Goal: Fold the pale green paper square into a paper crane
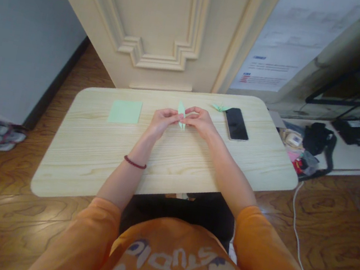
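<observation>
Both my hands meet over the middle of a pale wooden table (93, 157). My left hand (162, 120) and my right hand (200, 121) pinch a small, narrow folded piece of light green paper (181, 116) between their fingertips, held just above the tabletop. A dark red bead bracelet (134, 163) circles my left wrist. My sleeves are orange.
A flat square sheet of green paper (125, 111) lies to the left of my hands. A finished small green folded figure (220, 107) sits near the far edge, beside a black phone (236, 124). Cables and a bag (317, 139) lie on the floor at the right. A cream door (161, 21) stands behind.
</observation>
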`<act>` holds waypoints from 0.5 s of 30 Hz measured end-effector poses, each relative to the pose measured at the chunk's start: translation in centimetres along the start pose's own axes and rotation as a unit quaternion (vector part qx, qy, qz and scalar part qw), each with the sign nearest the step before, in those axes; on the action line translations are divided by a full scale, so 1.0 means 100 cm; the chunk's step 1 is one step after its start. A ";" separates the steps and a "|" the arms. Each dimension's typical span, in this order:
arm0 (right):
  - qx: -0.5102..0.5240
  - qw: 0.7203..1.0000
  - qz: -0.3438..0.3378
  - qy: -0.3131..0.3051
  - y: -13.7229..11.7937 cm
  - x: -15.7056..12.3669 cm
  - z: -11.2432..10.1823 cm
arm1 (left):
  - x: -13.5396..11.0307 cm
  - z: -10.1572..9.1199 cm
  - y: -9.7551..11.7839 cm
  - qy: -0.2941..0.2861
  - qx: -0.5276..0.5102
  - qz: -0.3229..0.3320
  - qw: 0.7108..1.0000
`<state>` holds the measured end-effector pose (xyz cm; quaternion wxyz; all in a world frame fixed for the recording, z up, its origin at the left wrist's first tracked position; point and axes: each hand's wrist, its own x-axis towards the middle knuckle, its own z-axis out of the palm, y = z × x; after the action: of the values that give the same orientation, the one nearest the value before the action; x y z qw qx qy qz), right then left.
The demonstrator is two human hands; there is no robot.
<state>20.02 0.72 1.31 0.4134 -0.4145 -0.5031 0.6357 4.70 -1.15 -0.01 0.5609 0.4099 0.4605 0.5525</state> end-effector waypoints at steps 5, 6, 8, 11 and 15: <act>-0.010 1.000 0.009 -0.028 0.000 -0.001 0.001 | -0.001 0.006 0.001 0.055 -0.012 0.037 0.998; -0.022 0.999 0.005 -0.039 -0.001 -0.002 0.002 | -0.002 0.007 0.002 0.064 -0.011 0.042 0.997; -0.045 0.997 -0.009 -0.064 -0.002 -0.003 0.003 | -0.003 0.009 0.003 0.072 -0.007 0.051 0.996; -0.060 0.995 -0.024 -0.081 -0.003 -0.004 0.003 | -0.003 0.010 0.004 0.073 -0.003 0.058 0.996; -0.064 0.996 -0.031 -0.059 -0.004 -0.004 0.004 | -0.002 0.010 0.001 0.086 -0.007 0.060 0.994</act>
<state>19.81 0.25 1.81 0.3748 -0.3860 -0.5792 0.6125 5.62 -1.32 0.33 0.4883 0.3835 0.4777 0.6215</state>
